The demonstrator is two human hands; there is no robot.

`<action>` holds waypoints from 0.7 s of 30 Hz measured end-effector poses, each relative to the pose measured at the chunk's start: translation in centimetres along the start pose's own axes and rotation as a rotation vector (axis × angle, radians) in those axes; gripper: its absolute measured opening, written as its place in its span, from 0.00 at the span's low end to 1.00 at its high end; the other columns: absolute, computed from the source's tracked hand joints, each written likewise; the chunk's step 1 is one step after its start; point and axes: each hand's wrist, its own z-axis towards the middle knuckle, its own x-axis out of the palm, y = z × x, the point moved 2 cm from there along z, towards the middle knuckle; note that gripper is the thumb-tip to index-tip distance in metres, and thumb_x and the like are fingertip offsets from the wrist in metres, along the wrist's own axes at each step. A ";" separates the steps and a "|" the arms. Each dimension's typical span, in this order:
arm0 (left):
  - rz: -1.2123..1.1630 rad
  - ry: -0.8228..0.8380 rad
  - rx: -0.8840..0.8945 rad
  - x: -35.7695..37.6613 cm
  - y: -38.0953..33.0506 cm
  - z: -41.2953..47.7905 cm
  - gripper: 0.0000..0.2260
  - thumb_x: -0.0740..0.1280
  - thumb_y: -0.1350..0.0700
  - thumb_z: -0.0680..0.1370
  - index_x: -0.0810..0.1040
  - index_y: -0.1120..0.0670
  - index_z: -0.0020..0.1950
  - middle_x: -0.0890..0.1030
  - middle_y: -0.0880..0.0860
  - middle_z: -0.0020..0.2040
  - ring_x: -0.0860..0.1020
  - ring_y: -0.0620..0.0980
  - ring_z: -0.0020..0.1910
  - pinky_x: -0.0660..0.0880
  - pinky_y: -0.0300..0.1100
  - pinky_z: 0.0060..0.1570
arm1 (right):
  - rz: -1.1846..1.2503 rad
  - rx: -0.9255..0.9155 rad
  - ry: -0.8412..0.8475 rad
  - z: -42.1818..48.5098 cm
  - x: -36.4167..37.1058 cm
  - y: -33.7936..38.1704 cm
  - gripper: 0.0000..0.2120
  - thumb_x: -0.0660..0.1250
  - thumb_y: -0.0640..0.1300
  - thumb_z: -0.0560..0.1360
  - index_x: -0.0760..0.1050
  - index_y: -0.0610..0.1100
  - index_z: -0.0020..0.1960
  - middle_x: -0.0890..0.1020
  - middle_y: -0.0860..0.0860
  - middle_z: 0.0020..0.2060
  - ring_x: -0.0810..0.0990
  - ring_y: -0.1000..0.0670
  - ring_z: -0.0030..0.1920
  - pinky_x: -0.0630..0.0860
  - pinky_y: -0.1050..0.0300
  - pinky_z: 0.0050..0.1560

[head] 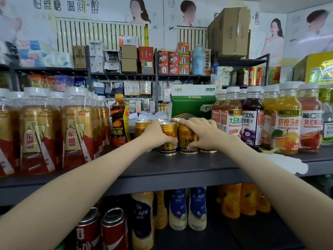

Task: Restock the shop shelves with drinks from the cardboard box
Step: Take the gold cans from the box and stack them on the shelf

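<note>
Several gold drink cans stand in a cluster on the dark shelf [180, 168]. My left hand [155, 135] grips the front left gold can [169, 136], thumb across its face. Beside it, my right hand [201, 132] curls round the neighbouring gold can [186, 139], fingers over its top. Both cans stand upright on the shelf, touching each other. More gold cans [142, 126] stand behind them. The cardboard box of drinks is not in view.
Large gold-and-red bottles [75, 130] fill the shelf at left, with an orange-capped bottle [119, 121] beside the cans. Juice bottles [252, 120] line the right. A green carton [192, 105] stands behind. On the lower shelf are red cans [113, 230] and bottles.
</note>
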 end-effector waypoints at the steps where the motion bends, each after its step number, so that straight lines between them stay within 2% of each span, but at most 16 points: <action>1: 0.023 -0.014 -0.006 0.0 0.0 0.1 0.38 0.79 0.49 0.65 0.63 0.58 0.67 0.75 0.55 0.58 0.74 0.52 0.54 0.73 0.42 0.43 | -0.002 0.000 -0.003 0.0 0.1 0.0 0.45 0.73 0.56 0.70 0.49 0.57 0.77 0.61 0.53 0.74 0.58 0.46 0.73 0.55 0.45 0.69; 5: 0.066 -0.053 -0.025 0.3 -0.1 0.1 0.41 0.79 0.49 0.65 0.60 0.60 0.70 0.74 0.56 0.60 0.74 0.53 0.56 0.73 0.43 0.47 | -0.008 -0.010 -0.022 -0.3 0.3 0.1 0.44 0.72 0.56 0.71 0.47 0.56 0.77 0.60 0.53 0.74 0.56 0.46 0.74 0.53 0.44 0.71; 7: 0.067 -0.066 -0.039 0.3 -0.2 -0.1 0.43 0.79 0.49 0.66 0.59 0.61 0.71 0.74 0.56 0.60 0.74 0.53 0.56 0.74 0.44 0.50 | -0.043 -0.011 -0.012 -0.5 0.5 0.1 0.45 0.69 0.57 0.73 0.43 0.55 0.78 0.55 0.50 0.77 0.49 0.46 0.77 0.45 0.40 0.73; 9: 0.076 -0.082 -0.054 0.4 -0.4 -0.8 0.47 0.78 0.48 0.67 0.53 0.61 0.75 0.72 0.57 0.65 0.73 0.54 0.61 0.74 0.45 0.55 | -0.145 -0.025 -0.033 -0.7 0.5 0.4 0.45 0.66 0.58 0.74 0.39 0.53 0.78 0.47 0.48 0.78 0.42 0.45 0.77 0.39 0.39 0.73; 11: 0.122 -0.140 -0.026 0.2 -0.6 -2.1 0.47 0.76 0.47 0.69 0.50 0.59 0.76 0.69 0.57 0.70 0.71 0.55 0.65 0.73 0.47 0.61 | -0.171 -0.029 -0.103 -1.1 0.1 1.3 0.42 0.64 0.58 0.76 0.41 0.51 0.79 0.45 0.46 0.78 0.40 0.45 0.77 0.38 0.39 0.73; 13: 0.209 -0.237 0.045 -0.4 -0.7 -4.7 0.39 0.73 0.48 0.72 0.55 0.57 0.75 0.69 0.56 0.70 0.71 0.54 0.66 0.71 0.44 0.60 | -0.081 -0.048 -0.187 -2.0 -0.3 3.1 0.37 0.64 0.55 0.77 0.48 0.48 0.78 0.49 0.44 0.78 0.43 0.44 0.78 0.42 0.40 0.74; 15: 0.271 -0.329 0.097 -1.0 -0.3 -8.4 0.30 0.69 0.49 0.76 0.59 0.54 0.73 0.70 0.55 0.68 0.71 0.54 0.65 0.68 0.41 0.56 | 0.028 -0.103 -0.309 -3.4 -0.6 5.7 0.31 0.65 0.50 0.76 0.59 0.44 0.75 0.59 0.42 0.75 0.54 0.42 0.76 0.50 0.40 0.73; 17: 0.244 -0.393 0.116 -1.4 0.8 -12.9 0.25 0.67 0.50 0.77 0.63 0.52 0.72 0.71 0.53 0.66 0.73 0.50 0.62 0.70 0.40 0.55 | 0.131 -0.171 -0.434 -5.6 -1.0 8.6 0.26 0.68 0.46 0.74 0.67 0.42 0.70 0.69 0.41 0.69 0.65 0.40 0.70 0.60 0.42 0.68; 19: 0.186 -0.444 0.149 -1.7 2.2 -17.9 0.21 0.66 0.51 0.78 0.67 0.52 0.69 0.73 0.50 0.64 0.74 0.45 0.59 0.72 0.38 0.56 | 0.253 -0.247 -0.520 -8.3 -1.3 12.0 0.22 0.68 0.43 0.74 0.71 0.39 0.66 0.74 0.41 0.63 0.71 0.39 0.65 0.67 0.44 0.62; 21: 0.142 -0.499 0.189 -2.2 3.7 -23.2 0.16 0.66 0.54 0.79 0.70 0.52 0.66 0.75 0.48 0.60 0.75 0.41 0.56 0.74 0.36 0.55 | 0.367 -0.329 -0.530 -11.1 -1.2 16.0 0.20 0.67 0.41 0.75 0.72 0.38 0.65 0.76 0.41 0.62 0.73 0.40 0.63 0.70 0.46 0.60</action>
